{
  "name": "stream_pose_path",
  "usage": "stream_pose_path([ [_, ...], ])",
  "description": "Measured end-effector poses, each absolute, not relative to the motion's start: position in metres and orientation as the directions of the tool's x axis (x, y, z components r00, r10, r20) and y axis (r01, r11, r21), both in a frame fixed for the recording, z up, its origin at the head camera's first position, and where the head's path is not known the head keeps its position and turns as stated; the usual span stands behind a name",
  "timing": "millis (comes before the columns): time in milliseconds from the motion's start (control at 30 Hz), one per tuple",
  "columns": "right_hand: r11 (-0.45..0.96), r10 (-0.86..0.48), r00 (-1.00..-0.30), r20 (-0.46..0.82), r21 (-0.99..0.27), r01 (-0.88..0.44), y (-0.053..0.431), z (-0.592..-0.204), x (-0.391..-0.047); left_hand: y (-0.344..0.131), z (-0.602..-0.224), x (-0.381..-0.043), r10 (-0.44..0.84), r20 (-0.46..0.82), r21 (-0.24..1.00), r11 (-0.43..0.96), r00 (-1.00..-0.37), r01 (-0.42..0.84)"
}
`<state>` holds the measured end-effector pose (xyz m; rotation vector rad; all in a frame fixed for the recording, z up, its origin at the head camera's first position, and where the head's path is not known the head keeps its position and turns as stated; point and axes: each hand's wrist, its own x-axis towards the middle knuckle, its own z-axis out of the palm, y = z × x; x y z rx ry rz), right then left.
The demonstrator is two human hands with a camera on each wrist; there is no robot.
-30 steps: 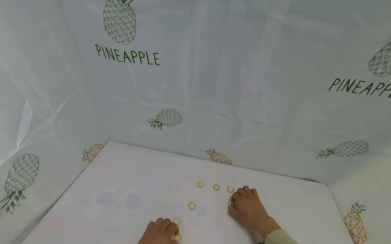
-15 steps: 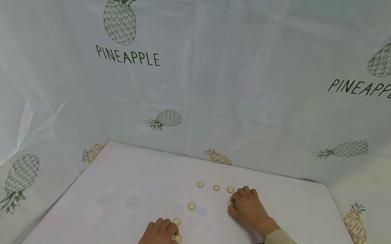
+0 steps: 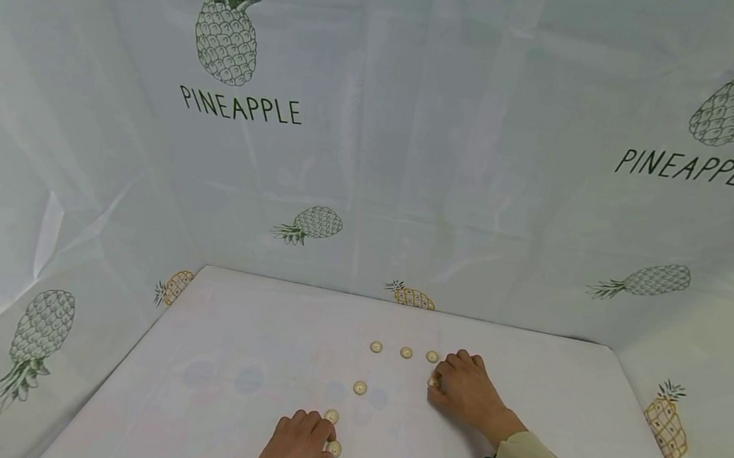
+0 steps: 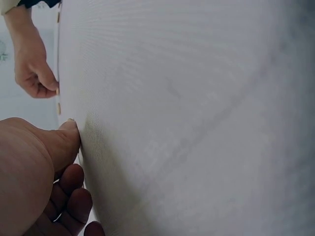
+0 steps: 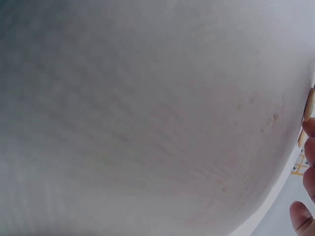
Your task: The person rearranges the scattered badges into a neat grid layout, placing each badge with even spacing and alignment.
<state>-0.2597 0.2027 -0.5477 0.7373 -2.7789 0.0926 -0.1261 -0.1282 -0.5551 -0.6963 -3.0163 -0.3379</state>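
Several round, pale yellow wooden-looking buttons lie flat on the white-covered table. My left hand rests low at the front, thumb and index finger pinching the edges of the nearest button. Just beyond its fingertips lies another button. To the right and farther back, my right hand pinches a button partly hidden by its fingers. In the left wrist view, the right hand holds it at the tabletop. The right wrist view catches only the right hand's fingertips beside a button.
Three buttons form a row at the back, from the left one through the middle one to the right one. A lone button lies between the hands. White pineapple-print cloth walls the table's back and sides.
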Motion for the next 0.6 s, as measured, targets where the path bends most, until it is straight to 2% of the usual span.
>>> stream_pose_path([
  [267, 0.881, -0.450, -0.855, 0.257, -0.025, -0.472, 0.211, -0.539, -0.259, -0.128, -0.558, -0.127, 0.425, 0.076, 0.199, 0.880, -0.902, 0.431],
  [600, 0.898, -0.398, -0.840, 0.368, -0.030, -0.438, 0.245, -0.532, -0.246, -0.127, -0.556, -0.126, 0.424, 0.070, 0.207, 0.879, -0.903, 0.429],
])
